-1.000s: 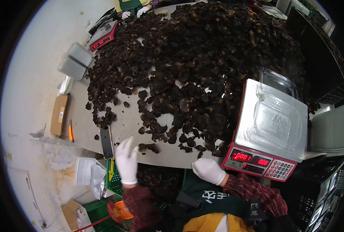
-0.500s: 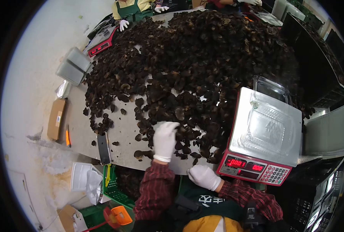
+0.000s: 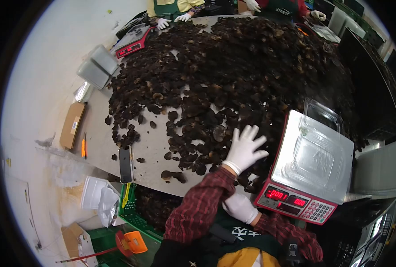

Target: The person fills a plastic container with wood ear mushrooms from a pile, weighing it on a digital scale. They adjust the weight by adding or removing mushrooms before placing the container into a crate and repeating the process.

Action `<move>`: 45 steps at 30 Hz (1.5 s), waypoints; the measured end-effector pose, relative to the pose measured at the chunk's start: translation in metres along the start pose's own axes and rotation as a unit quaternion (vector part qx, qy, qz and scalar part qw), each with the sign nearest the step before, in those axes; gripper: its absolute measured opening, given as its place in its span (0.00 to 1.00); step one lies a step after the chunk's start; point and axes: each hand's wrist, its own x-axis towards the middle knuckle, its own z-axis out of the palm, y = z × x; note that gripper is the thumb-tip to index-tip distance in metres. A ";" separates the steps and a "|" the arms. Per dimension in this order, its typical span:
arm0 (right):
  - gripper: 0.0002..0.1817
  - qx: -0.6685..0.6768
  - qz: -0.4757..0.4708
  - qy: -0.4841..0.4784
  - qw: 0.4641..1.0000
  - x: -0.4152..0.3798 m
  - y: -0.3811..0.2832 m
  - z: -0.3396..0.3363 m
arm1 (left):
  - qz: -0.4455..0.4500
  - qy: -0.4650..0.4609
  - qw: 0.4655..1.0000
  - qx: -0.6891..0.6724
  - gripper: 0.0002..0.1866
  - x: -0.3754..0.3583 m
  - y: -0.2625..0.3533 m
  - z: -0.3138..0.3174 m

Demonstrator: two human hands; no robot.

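Observation:
A broad heap of dark, curled wood ear mushrooms (image 3: 233, 58) covers much of the grey table (image 3: 155, 138). Over its near right part, my white-gloved left hand (image 3: 247, 149) is spread with fingers apart and nothing in it. Close to the front table edge is my gloved right hand (image 3: 240, 208), partly covered by my left forearm; its fingers are hidden. Right of both hands stands a red and silver digital scale (image 3: 316, 155), its display reading -0.001. On its plate lies a clear plastic tray (image 3: 316, 149).
Another clear tray (image 3: 323, 113) lies behind the scale. A phone (image 3: 125, 164), an orange-handled cutter (image 3: 83, 147) and a cardboard box (image 3: 73, 125) are at left. A green crate (image 3: 129, 209) stands below the edge. Two gloved co-workers (image 3: 175, 9) are across the table, with a second scale (image 3: 133, 42).
My left hand has swung right across the near mushrooms, and its fingers have spread. My left forearm now overlaps my right hand. The view has shifted slightly, and the co-workers' hands have moved.

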 end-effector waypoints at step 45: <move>0.09 0.019 -0.002 0.048 0.999 0.006 -0.005 -0.004 | -0.157 0.126 0.961 -0.191 0.06 -0.036 -0.080 -0.050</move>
